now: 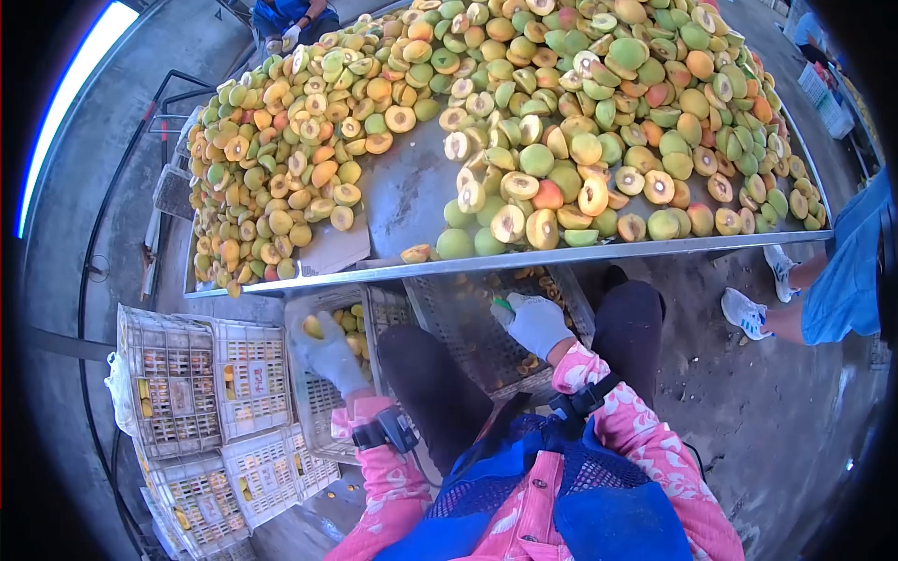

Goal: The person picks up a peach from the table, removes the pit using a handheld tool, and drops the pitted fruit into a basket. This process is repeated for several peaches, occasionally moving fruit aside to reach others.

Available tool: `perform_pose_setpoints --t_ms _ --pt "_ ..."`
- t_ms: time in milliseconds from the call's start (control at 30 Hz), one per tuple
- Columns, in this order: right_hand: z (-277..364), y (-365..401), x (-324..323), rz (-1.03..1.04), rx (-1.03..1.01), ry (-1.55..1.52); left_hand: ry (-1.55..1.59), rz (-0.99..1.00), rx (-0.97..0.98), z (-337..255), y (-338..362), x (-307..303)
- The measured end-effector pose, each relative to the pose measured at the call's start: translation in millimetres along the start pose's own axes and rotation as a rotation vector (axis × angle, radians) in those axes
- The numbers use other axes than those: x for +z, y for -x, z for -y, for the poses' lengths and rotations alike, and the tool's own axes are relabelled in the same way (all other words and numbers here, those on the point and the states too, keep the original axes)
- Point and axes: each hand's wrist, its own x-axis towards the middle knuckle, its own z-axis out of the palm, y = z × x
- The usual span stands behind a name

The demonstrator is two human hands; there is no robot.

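"Where do we have the fruit?"

"In our left hand (329, 355), in its pale work glove — the fingertips are closed on a small, rounded, yellow-green piece of fruit (312, 326). It sits at the far end of that grip, away from our wrist."

"Which way does its long axis run?"

"We cannot tell; the fingers cover too much of it."

"And what lies around that grip?"

"Beneath it we have a grey-white, rectangular, lattice-sided plastic crate (320, 411). The loose, rounded, yellow-green fruit (354, 327) inside shows just to the right of our held piece. That sideways relation matters most: our left hand is plainly the nearer one, over the same crate."

"What about our right hand (535, 324)?"

"It is well apart, to the right of the left grip, and gloved too. It seems clenched around a small bright-green object (502, 306), mostly hidden, poking out on its left side. Beneath this hand we see a dark, rectangular, mesh-bottomed plastic crate (454, 323) with scraps in it."

"And the big heap?"

"The heap of green and orange fruit, many pieces halved (585, 148), lies beyond both grips — across the straight, silvery metal rim (552, 255) of the table. Neither hand touches it."
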Motion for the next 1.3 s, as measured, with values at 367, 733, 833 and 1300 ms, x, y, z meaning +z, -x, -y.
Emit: perform_pose_setpoints --t_ms 367,733,833,1300 --pt "-2.8 0.9 -20.6 -0.142 0.118 -0.467 0.356 0.774 0.439 -131.1 35.3 202.0" --pt "53.8 -46.2 -76.9 -0.092 -0.131 -0.686 1.056 1.097 -0.420 -150.1 24.8 99.7" --pt "67.5 -39.7 -82.3 -0.121 -0.124 -0.564 1.015 0.946 -0.305 -153.8 34.6 81.5" --pt "105.2 -7.4 -88.6 -0.161 -0.084 -0.687 0.833 0.535 0.185 -161.3 56.7 21.9"
